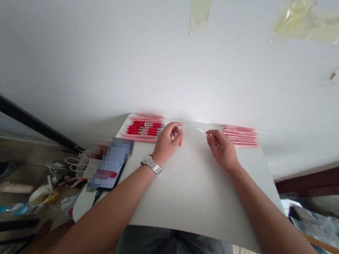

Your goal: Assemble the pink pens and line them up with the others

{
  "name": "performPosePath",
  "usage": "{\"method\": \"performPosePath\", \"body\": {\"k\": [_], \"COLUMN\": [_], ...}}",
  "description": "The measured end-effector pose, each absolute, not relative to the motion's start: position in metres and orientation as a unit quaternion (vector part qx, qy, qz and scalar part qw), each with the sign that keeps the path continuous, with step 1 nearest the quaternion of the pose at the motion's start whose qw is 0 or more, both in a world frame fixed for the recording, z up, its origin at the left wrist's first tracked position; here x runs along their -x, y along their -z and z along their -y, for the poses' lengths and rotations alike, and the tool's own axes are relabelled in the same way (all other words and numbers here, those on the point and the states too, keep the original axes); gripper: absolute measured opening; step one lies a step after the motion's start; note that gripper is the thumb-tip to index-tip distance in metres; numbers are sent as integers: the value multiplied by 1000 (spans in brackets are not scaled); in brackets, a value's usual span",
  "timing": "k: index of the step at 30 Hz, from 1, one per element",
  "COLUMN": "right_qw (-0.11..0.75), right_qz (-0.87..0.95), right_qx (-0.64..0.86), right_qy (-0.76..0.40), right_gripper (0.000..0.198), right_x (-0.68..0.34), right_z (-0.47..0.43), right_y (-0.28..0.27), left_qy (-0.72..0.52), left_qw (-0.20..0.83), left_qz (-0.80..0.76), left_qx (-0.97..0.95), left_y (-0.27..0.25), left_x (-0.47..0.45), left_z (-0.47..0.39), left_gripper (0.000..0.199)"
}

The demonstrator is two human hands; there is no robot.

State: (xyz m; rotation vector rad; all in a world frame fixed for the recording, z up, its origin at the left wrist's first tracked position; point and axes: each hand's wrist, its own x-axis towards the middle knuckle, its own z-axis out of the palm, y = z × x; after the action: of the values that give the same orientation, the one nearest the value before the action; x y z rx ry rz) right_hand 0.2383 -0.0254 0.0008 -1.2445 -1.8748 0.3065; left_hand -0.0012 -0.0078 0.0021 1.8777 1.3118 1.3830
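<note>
My left hand (168, 139), with a metal watch on its wrist, is closed on a short pink tube-like piece (181, 139) that shows beyond the thumb. My right hand (222, 150) pinches a thin white stick, which looks like a pen refill (201, 130), its tip pointing left toward my left hand. A gap separates the two held pieces. Just left of my left hand lie several red pens (145, 130) with clear middles, with pink sticks (138, 137) before and behind them. Beyond my right hand is a row of pink sticks (240, 136), laid side by side.
The white table (196, 200) stands against a wall (104, 48) with tape strips on it. A phone (113, 167), partly blurred out, lies at the table's left edge with a cable. A cup (40, 196) and cables are on the floor at left; plastic bags (327, 229) are at right.
</note>
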Motion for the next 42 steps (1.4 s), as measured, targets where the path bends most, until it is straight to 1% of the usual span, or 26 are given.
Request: {"method": "performPosePath", "body": {"k": [4, 13, 24, 42], "right_qw": [419, 400, 390, 387], "right_qz": [752, 759, 767, 774], "right_qx": [492, 492, 484, 474], "right_qy": [-128, -147, -157, -162], "right_gripper": [21, 24, 30, 30], "right_x": [-238, -238, -237, -237], "right_z": [26, 27, 28, 28], "right_y": [0, 1, 0, 1], "left_qy": [-514, -508, -486, -481], "left_qw": [258, 275, 274, 271], "left_qz": [-451, -425, -440, -430], "left_qx": [-682, -697, -704, -715], "left_y": [-4, 1, -3, -3], "left_x": [0, -1, -1, 0], "left_z": [9, 8, 11, 10], "left_gripper": [20, 23, 24, 21]}}
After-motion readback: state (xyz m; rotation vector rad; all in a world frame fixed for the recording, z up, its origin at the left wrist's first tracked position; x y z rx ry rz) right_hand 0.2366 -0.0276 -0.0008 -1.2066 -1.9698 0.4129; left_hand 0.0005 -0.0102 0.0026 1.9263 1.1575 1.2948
